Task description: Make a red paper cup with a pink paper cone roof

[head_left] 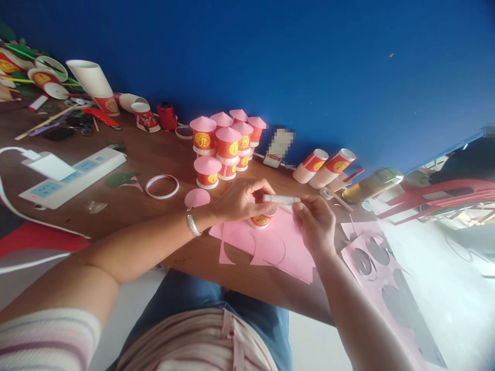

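A small white tube [281, 199], perhaps a glue stick, lies level between my two hands. My left hand [245, 200] is closed with thumb and fingers at its left end. At the other end, my right hand [316, 221] pinches the tube. Just below it stands a red paper cup [260, 221] with a yellow print, its upper part hidden by the tube and my left fingers. Pink paper sheets [297, 252] with round cut-outs spread under and around this cup. Left of my left hand lies a pink paper disc [197, 198].
Stacked red cups with pink cone tops [228, 141] stand by the blue wall. Tall cup stacks [332, 166] are behind my right hand. A power strip [73, 178] and a white ring [162, 187] lie left. Cut pink scraps [371, 263] rest at right, near a pink chair [421, 188].
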Demonstrator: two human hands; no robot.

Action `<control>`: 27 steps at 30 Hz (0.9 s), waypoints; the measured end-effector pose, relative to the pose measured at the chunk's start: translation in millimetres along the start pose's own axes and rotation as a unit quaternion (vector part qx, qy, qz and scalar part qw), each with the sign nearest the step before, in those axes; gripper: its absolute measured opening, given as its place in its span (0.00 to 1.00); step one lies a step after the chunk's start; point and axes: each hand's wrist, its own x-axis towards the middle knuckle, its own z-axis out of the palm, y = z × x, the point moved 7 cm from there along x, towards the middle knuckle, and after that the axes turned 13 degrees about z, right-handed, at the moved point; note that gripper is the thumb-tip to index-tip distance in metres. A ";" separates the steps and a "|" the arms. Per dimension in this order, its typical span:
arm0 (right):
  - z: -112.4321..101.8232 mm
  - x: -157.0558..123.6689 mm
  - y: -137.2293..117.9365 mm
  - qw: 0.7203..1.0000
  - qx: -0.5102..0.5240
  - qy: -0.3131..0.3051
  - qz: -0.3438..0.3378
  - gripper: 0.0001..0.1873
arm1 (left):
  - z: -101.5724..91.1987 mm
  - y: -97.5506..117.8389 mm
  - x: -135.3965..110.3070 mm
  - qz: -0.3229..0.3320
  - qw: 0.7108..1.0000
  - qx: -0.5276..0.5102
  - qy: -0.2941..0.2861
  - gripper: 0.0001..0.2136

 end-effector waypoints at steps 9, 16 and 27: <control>8.5 5.0 -3.4 0.994 0.008 -0.102 0.044 0.29 | -11.2 11.0 8.2 0.072 0.995 0.066 -0.029 0.06; 10.7 2.4 -0.9 0.991 0.033 -0.105 0.071 0.22 | 0.9 7.9 7.4 0.062 0.994 0.065 -0.064 0.08; 10.5 3.0 2.7 0.992 -0.003 -0.116 0.054 0.23 | 3.4 3.0 10.0 0.037 0.998 0.027 -0.054 0.09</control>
